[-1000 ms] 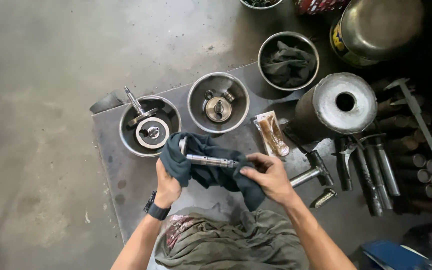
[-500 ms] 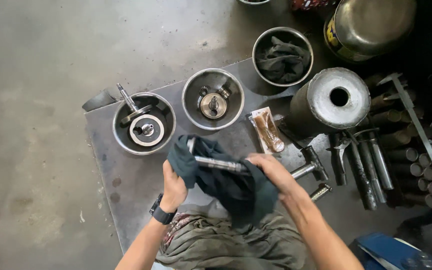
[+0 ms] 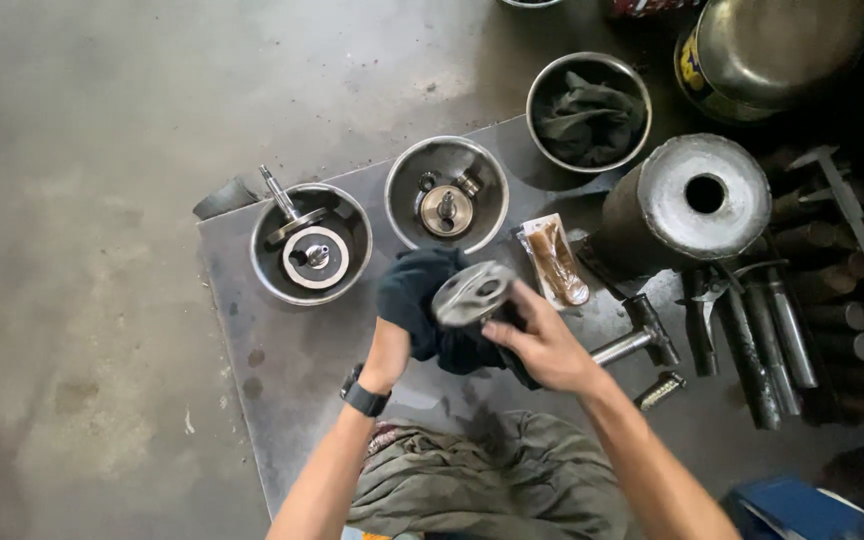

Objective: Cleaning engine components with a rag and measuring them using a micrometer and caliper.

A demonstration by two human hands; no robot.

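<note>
My left hand, with a black watch on the wrist, is wrapped in a dark blue rag and grips a grey metal machine part through it. The part's flat oval end with two holes faces the camera, slightly blurred. My right hand holds the rag and the part from the right side. Both hands hover above a grey metal plate on the floor.
Three steel bowls stand on the plate: one with a shaft and disc, one with small parts, one with a dark cloth. A large metal cylinder, a hammer, a clear packet and several rods lie to the right.
The metal part has been turned in the rag: earlier its long shaft lay sideways, now its flat end faces up. The hands shifted slightly toward the bowls.
</note>
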